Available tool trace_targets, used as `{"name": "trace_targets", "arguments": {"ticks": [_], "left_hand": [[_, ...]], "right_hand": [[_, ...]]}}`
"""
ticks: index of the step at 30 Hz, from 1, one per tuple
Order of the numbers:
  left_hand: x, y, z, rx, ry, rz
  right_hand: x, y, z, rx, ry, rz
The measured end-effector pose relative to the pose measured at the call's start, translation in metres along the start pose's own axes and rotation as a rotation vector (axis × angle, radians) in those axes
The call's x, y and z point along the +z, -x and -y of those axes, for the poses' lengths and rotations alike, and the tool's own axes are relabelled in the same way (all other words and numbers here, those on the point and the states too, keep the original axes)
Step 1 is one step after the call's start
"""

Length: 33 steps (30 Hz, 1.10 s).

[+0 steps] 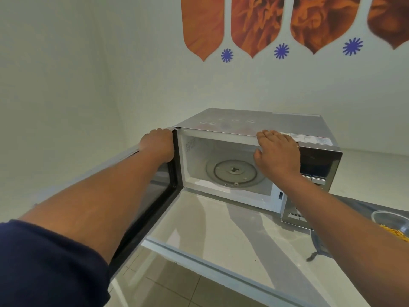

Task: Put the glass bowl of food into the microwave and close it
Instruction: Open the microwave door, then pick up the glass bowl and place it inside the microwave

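Note:
A silver microwave (254, 122) stands on a pale counter, its door (155, 193) swung wide open to the left. Inside, the round glass turntable (234, 172) is bare. My left hand (158, 144) grips the top edge of the open door near its hinge. My right hand (276, 154) lies flat against the microwave's upper front edge, fingers spread over the top. The glass bowl of food (391, 224), with yellow pieces in it, sits at the far right edge, partly cut off by the frame.
The counter (221, 229) runs forward to a front edge with tiled floor below. A grey cloth (321, 247) lies under the bowl at the right. The microwave's control panel (314, 178) is behind my right forearm. White walls close in behind and at the left.

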<state>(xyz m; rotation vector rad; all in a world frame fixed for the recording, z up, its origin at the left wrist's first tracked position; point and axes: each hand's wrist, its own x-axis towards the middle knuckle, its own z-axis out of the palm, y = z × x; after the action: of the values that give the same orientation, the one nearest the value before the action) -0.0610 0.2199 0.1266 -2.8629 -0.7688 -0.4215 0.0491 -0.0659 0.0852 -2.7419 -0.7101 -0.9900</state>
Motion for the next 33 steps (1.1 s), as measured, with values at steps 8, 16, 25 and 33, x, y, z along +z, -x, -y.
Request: {"name": "trace_targets", "arguments": {"ticks": [8, 16, 25, 33], "left_hand": [[0.020, 0.001, 0.020, 0.045, -0.037, -0.271], [0.028, -0.002, 0.023, 0.068, -0.056, -0.370], [0.049, 0.001, -0.027, 0.187, 0.147, -0.373], [0.046, 0.026, -0.145, 0.492, 0.453, -0.562]], "right_hand": [[0.010, 0.005, 0.002, -0.013, -0.062, -0.090], [0.020, 0.004, 0.000, -0.031, -0.082, -0.142], [0.026, 0.013, -0.003, -0.088, -0.071, -0.135], [0.003, 0.045, -0.031, -0.124, -0.142, -0.392]]}}
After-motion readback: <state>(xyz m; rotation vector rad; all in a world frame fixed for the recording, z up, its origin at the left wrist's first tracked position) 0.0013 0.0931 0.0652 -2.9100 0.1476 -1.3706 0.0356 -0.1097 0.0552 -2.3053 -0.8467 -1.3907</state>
